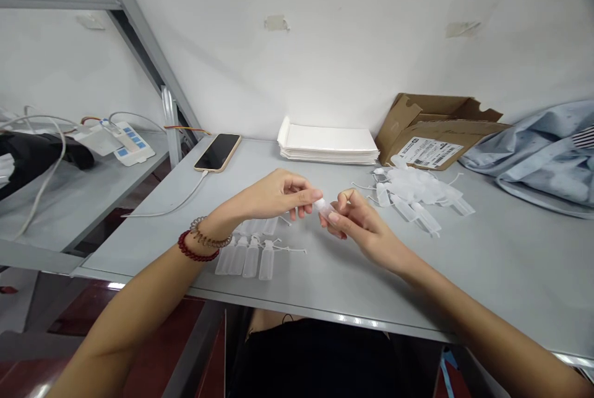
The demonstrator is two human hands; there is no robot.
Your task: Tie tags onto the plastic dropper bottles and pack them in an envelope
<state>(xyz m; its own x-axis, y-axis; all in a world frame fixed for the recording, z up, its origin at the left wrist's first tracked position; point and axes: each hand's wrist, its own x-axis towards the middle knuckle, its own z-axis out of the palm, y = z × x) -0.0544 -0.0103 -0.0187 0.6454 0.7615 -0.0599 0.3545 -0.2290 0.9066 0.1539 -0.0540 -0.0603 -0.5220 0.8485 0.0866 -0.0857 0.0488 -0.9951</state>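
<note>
A small translucent plastic bottle [328, 210] with a white cap [320, 203] is held between my two hands above the grey table. The fingertips of my left hand [285, 195] pinch the cap end. My right hand [355, 221] is closed around the bottle's body, tilted down to the right. Below my left hand, several similar bottles [251, 259] with thin white strings lie side by side in rows, the farther row partly hidden by my wrist. At the right is a loose heap of similar bottles [413, 190] with strings.
A stack of white envelopes [329, 141] lies against the wall. An open cardboard box [431, 132] stands behind the heap, beside a crumpled blue cloth [542, 156]. To the left, a phone [218, 152] lies with its white cable [179, 205]. A power strip [132, 143] sits on the side shelf.
</note>
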